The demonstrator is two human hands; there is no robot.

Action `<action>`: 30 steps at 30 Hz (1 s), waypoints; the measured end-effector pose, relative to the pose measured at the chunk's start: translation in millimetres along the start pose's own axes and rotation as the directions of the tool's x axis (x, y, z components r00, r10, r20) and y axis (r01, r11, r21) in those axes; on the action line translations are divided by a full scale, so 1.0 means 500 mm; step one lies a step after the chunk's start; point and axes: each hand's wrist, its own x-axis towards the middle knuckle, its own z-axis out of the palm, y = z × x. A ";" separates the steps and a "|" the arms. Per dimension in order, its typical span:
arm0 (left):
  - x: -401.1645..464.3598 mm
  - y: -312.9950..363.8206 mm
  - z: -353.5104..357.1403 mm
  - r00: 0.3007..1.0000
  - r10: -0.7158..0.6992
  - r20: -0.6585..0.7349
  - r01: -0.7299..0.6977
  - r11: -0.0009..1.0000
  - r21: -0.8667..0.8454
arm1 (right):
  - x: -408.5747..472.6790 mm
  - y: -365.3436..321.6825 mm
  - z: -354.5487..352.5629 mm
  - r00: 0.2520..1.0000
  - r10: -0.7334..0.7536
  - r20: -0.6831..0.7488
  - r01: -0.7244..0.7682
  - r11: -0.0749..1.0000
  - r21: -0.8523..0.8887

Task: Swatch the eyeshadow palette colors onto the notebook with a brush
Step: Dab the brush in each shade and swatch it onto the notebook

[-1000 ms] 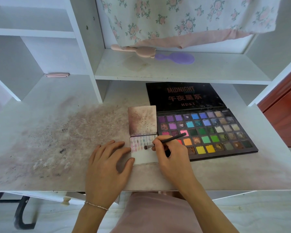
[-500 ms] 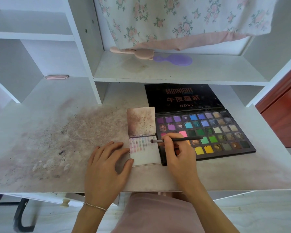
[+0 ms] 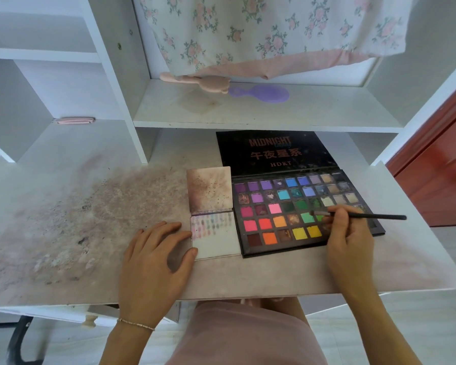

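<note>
Head view: right hand (image 3: 349,241) pinches the brush (image 3: 358,215) mid-handle, bristles over a green pan of the eyeshadow palette (image 3: 304,212). Left hand (image 3: 153,256) lies flat, fingertips touching the notebook (image 3: 216,239) beside it. Brush looks light, stiff — powder pans likely fragile, so touch lightly.

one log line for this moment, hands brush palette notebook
right hand: holds brush, tip at green pans | palette: open | left hand: flat, thumb touching notebook | notebook: partly swatched
</note>
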 end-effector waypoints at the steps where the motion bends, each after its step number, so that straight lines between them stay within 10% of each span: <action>1: 0.000 0.000 0.000 1.000 -0.002 0.003 0.002 1.000 0.001 | 0.005 0.004 -0.007 1.000 0.002 -0.020 -0.003 1.000 -0.028; 30: 0.001 0.001 0.002 1.000 0.014 -0.020 -0.014 1.000 0.010 | 0.022 0.021 -0.016 0.998 0.043 0.052 -0.034 0.985 -0.172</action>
